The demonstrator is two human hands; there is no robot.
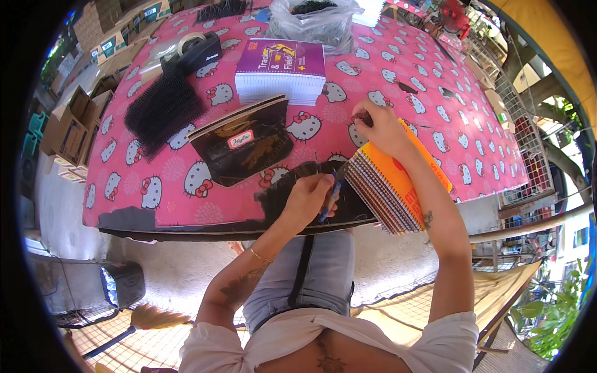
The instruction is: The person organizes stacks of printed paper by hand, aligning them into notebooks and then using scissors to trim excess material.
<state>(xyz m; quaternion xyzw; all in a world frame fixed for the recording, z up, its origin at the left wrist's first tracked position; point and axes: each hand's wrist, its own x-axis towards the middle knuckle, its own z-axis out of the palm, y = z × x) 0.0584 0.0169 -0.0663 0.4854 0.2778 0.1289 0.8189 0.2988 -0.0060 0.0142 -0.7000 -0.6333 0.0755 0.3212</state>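
We have a stack of spiral notebooks (pixel 395 186) with an orange top cover at the near edge of the table (pixel 186 211), toward its right end, tilted so that the bound side faces us and the lower part juts out past the table edge. Our right hand (pixel 380 127) sits on the far upper corner of the stack, fingers curled down over it and pressing it in place. Our left hand (pixel 309 199) is closed around a blue-handled tool (pixel 331 198), held like a pen, whose tip meets the wire binding at the stack's near left corner; the exact kind of tool we cannot tell.

We judge the stack to be fairly heavy as a block yet loose in itself: the covers are smooth and the books can slide over one another, so it is best gripped across the whole thickness or pinned from above at a corner, as the right hand does. The paper edges are soft and bend easily; the wire coils are springy and can snag or deform, so they make a poor handhold.

Toward the middle of the table lie a dark brown cover sheet (pixel 242 144), a purple notebook pile (pixel 281 69) and a bundle of black binding combs (pixel 163 109). A tape dispenser (pixel 194 48) stands near the far left corner, a clear plastic bag (pixel 314 22) at the far edge.
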